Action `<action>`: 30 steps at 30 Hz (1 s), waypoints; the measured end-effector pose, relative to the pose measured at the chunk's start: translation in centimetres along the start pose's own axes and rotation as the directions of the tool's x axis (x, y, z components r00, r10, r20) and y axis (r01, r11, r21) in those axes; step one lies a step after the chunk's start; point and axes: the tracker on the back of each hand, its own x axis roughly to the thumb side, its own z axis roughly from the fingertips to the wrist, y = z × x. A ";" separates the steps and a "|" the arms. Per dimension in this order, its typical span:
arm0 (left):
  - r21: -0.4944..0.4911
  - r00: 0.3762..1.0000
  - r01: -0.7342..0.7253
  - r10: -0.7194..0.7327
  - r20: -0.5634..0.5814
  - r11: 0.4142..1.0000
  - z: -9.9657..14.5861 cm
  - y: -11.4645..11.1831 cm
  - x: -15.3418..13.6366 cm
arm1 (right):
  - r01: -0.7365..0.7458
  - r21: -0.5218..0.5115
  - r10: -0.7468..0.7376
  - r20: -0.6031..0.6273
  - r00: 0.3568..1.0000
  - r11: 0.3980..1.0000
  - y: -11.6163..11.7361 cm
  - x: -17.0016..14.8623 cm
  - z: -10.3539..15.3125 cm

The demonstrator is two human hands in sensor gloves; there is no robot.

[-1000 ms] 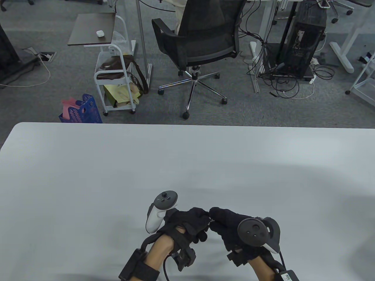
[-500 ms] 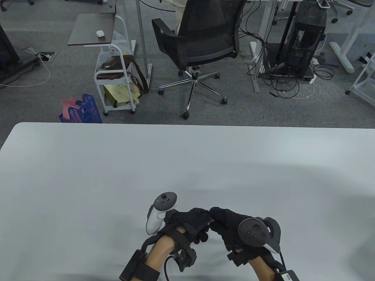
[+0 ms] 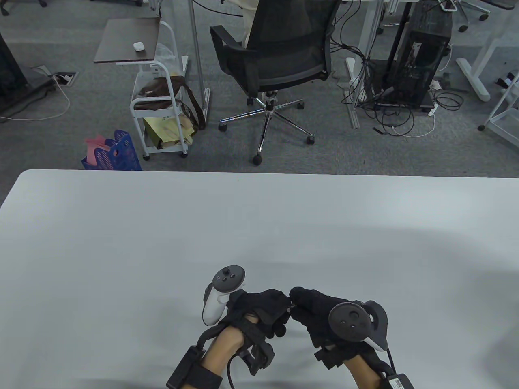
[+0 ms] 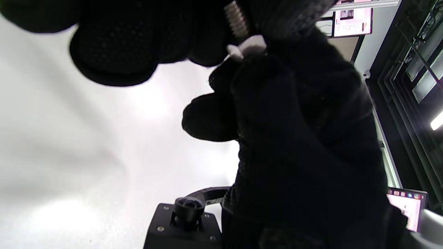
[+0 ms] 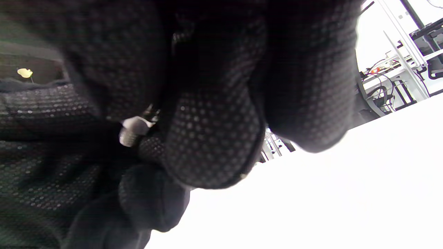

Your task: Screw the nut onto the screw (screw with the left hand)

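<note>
Both gloved hands meet fingertip to fingertip low over the white table [image 3: 121, 243], near its front edge. My left hand [image 3: 282, 302] grips a threaded metal screw [image 4: 236, 21]. My right hand [image 3: 295, 304] pinches a small white nut [image 4: 247, 48] that sits on the screw's thread. In the right wrist view the nut [image 5: 136, 124] shows between my fingers [image 5: 211, 145], with the screw's end [image 5: 128, 139] poking out of it. In the table view the screw and nut are hidden between the fingertips.
A black office chair [image 3: 279, 56] and a white cart [image 3: 158, 101] stand on the floor beyond the table's far edge. Cables and a computer tower [image 3: 421, 60] lie at the back right.
My left hand's fingers have shifted slightly around the screw and its wrist has turned a little. My right hand has stayed in place.
</note>
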 end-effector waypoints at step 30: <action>0.006 1.000 -0.024 0.025 -0.009 1.000 0.2 0.0 -0.3 | 0.009 -0.010 -0.009 -0.002 1.000 1.000 0.0 0.0 0.0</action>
